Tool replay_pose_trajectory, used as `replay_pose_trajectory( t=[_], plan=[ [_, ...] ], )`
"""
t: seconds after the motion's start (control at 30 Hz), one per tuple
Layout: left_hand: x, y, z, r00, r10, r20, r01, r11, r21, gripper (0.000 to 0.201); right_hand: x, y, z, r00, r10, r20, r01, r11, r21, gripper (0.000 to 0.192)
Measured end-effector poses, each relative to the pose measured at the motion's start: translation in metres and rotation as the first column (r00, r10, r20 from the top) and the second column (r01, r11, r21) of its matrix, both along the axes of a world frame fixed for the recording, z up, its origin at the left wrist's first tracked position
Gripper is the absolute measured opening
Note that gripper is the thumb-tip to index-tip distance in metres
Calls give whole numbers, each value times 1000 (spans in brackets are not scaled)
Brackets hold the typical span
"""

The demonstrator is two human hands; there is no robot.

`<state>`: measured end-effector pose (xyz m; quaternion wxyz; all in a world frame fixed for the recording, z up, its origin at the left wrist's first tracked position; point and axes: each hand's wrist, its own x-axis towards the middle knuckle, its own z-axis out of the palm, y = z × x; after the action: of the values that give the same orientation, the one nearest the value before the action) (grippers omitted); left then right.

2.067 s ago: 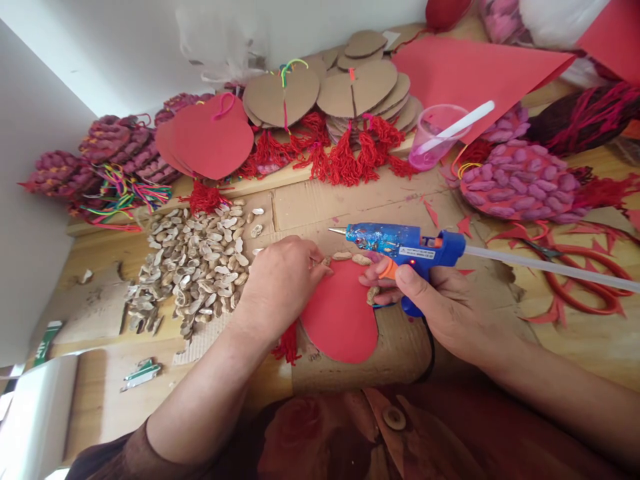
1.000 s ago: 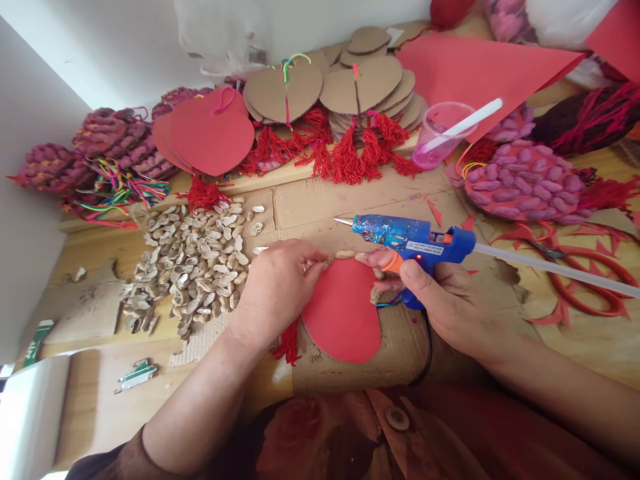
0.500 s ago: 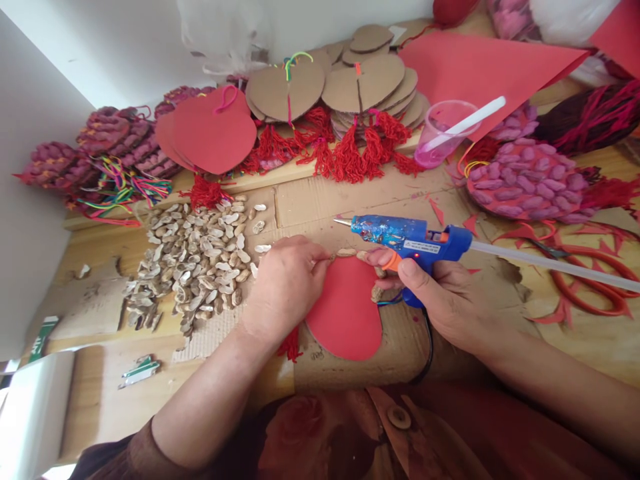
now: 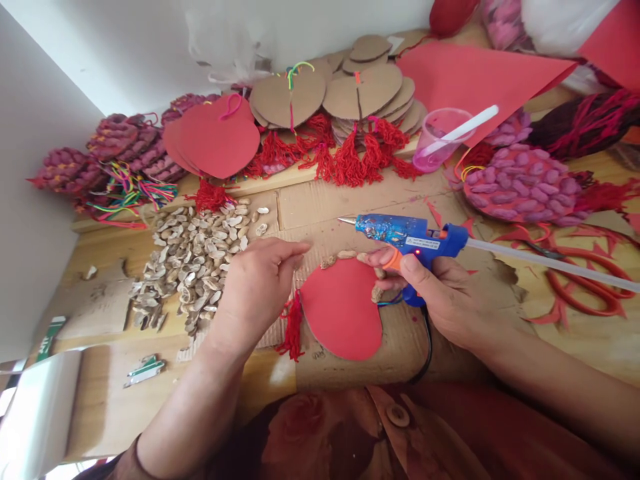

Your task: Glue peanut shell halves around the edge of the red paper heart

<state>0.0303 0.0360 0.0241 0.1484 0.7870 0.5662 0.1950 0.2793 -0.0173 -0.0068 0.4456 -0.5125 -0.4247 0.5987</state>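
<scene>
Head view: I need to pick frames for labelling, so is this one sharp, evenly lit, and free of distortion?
Head view: daylight, bright and washed out on the white wall at the top; the left hand and glue gun in the right hand look sharp, as do the peanut shells; straight table edges bow toward the corners, so there is wide-angle distortion; soft shadows only.

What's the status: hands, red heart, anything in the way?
Left hand open, empty, beside the shell pile. Right hand grips glue gun. Red heart flat, few shells along its top edge. Nothing between nozzle and heart.
</scene>
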Motion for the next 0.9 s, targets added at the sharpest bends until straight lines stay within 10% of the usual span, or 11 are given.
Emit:
replay_pose_trajectory(
  t=[0.9],
  plan=[
    [10,3,-33,922,-385,-48,385,897,219,23,0,0,-2,1000,-12,23,11,999,38,31]
  ],
)
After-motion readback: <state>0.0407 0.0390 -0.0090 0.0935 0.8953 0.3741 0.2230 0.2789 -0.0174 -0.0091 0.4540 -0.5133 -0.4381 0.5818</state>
